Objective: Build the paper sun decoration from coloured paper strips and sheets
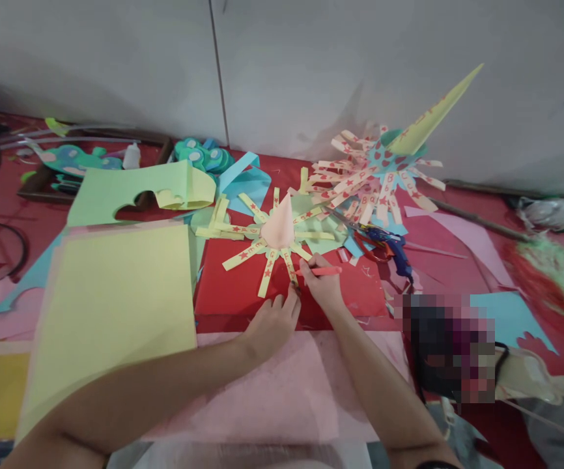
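My right hand (322, 280) is closed around an orange-red marker (325, 271), its tip at a yellow paper strip (290, 266). The fingers of my left hand (275, 322) pinch the near end of that same strip. The strip belongs to a paper craft piece with a pale pink cone (279, 225) standing in its middle. Other yellow strips with red letters and stars, such as the left front one (240, 256), spread out around the cone. A red board (233, 293) lies underneath.
Behind, to the right, stands a finished-looking paper piece with a tall yellow cone (431, 117). A blue glue gun (396, 251) and scissors (374, 242) lie nearer. Yellow sheets (120, 293) are stacked at left. Green cut paper (126, 185) and a white bottle (131, 156) sit beyond.
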Motion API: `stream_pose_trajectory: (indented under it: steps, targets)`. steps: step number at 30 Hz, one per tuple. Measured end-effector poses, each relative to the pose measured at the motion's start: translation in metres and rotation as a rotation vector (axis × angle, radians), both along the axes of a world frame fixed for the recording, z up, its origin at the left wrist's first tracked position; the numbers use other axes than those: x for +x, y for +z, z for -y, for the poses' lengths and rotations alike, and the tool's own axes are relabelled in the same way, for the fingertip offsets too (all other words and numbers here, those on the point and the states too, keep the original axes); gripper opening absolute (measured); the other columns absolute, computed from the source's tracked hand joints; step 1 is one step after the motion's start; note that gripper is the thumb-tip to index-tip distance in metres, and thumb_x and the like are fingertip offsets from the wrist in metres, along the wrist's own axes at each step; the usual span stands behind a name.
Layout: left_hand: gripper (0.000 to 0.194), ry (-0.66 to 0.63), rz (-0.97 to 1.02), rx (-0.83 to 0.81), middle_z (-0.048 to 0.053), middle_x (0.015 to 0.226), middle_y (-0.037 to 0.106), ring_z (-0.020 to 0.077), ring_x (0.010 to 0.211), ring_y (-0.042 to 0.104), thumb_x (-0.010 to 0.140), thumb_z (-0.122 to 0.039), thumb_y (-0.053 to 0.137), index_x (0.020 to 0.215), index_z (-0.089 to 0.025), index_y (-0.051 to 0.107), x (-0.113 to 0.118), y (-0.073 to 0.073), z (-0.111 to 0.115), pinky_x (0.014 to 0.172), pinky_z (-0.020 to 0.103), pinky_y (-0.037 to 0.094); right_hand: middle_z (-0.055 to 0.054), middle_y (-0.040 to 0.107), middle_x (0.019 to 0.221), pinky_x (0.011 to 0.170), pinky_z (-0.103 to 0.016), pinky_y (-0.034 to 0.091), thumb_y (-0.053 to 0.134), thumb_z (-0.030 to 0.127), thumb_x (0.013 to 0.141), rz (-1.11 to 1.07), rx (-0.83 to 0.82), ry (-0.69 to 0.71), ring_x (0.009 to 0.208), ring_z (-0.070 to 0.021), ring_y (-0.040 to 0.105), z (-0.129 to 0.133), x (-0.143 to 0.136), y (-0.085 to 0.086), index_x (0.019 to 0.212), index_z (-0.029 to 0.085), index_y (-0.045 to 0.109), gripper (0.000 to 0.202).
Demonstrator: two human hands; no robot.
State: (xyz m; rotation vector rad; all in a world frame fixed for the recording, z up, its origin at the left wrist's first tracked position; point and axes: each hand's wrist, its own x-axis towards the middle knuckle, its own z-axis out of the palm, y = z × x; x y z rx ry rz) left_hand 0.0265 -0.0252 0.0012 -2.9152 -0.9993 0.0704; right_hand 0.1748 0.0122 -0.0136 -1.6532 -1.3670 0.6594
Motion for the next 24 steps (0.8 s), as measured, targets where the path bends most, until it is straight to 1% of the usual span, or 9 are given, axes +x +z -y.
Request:
stream_pose_trajectory:
  steps: [5,11,18,24]
  targets:
    - [0.042,0.001,0.009,-0.016,0.018,0.125,0.052,0.0152,0.076,0.059,0.083,-0.003,0.036,0.123,-0.008,0.049,-0.0002,0.0012,-0.0004,0.061,0.026,0.048,0.007,0.029,0.047,0.045,-0.020,0.027,0.047,0.032,0.078,0.017,0.038,-0.008,0.044,-0.0065,0.029,-0.0001,-0.0003,0.0016,0.055,0.021,0.029,0.031]
    - [0.044,-0.007,-0.011,0.000,0.017,0.125,0.053,0.0159,0.077,0.059,0.083,-0.002,0.033,0.123,-0.007,0.049,-0.0003,0.0015,-0.0006,0.061,0.027,0.049,0.007,0.030,0.047,0.045,-0.020,0.028,0.045,0.030,0.078,0.034,0.061,0.006,0.044,-0.0070,0.031,0.0000,0.0007,-0.0008,0.055,0.021,0.029,0.029]
    - [0.043,0.003,0.015,-0.007,0.018,0.125,0.052,0.0157,0.077,0.059,0.083,-0.003,0.036,0.123,-0.008,0.049,-0.0006,-0.0014,0.0002,0.060,0.026,0.047,0.007,0.033,0.046,0.046,-0.020,0.030,0.046,0.033,0.079,0.009,0.029,0.021,0.044,-0.0070,0.033,-0.0002,0.0013,-0.0023,0.056,0.021,0.030,0.031]
    - [0.043,-0.007,-0.005,0.015,0.017,0.123,0.054,0.0163,0.077,0.059,0.083,-0.003,0.035,0.123,-0.007,0.049,0.0000,-0.0006,0.0000,0.061,0.027,0.047,0.006,0.037,0.046,0.046,-0.021,0.031,0.049,0.038,0.080,-0.008,-0.022,0.031,0.044,-0.0071,0.035,0.0009,0.0001,0.0002,0.055,0.021,0.034,0.033]
